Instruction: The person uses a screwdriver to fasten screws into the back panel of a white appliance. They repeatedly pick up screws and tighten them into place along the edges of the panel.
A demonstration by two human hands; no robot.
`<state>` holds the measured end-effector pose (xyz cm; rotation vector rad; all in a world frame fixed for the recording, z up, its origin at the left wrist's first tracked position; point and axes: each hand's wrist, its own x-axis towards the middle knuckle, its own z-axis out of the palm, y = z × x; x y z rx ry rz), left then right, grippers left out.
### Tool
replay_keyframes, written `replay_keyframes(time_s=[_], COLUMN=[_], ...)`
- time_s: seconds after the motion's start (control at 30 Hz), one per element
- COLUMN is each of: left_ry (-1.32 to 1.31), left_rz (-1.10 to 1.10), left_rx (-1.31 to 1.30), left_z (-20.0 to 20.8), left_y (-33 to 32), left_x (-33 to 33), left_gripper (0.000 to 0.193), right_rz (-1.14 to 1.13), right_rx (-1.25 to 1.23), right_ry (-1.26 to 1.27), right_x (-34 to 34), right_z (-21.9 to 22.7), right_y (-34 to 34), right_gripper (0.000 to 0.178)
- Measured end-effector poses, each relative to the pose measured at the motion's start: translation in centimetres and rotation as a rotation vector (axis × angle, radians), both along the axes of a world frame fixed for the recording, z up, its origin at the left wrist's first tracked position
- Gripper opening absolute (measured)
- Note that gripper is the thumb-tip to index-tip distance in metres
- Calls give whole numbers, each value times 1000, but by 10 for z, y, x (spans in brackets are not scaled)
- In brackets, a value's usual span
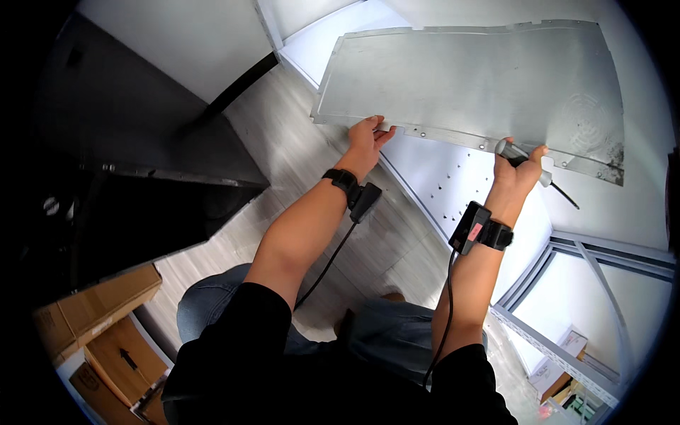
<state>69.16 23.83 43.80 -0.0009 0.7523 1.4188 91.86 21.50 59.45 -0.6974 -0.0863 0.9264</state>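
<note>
A large thin grey metal panel (467,81) with a round vent pattern at its right end is held up in front of me. My left hand (366,140) grips its lower edge near the left corner. My right hand (520,170) holds the lower edge further right, and also clasps a screwdriver (549,180) with a pale handle whose dark shaft points down to the right. Both wrists wear black bands with small devices and cables.
A white cabinet body (453,184) with rows of small holes lies below the panel. A black appliance (127,177) stands at the left. Cardboard boxes (106,333) sit at the lower left, a grey metal shelf frame (567,354) at the lower right.
</note>
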Motion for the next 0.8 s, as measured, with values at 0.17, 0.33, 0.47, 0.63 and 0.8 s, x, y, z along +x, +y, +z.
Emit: replay_keyframes(time_s=[0.17, 0.33, 0.47, 0.63, 0.8], left_ry=[82, 240, 335, 454, 487], left_rz=[-23, -115, -104, -132, -149], left_rx=[-8, -20, -74, -83, -93], left_z=[-15, -21, -16, -22, -20], left_y=[33, 68, 102, 127, 148], left_x=[-31, -53, -46, -64, -92], left_gripper=[16, 16, 16, 17, 16], right_rz=[2, -89, -44, -66, -48], right_rx=[0, -77, -82, -189, -213], right_ry=[63, 95, 144, 185, 211], right_x=[-28, -62, -49, -68, -89], right_z=[-30, -42, -68, -113, -137], right_y=[1, -12, -5, -4, 1], right_gripper=[31, 29, 29, 23, 21])
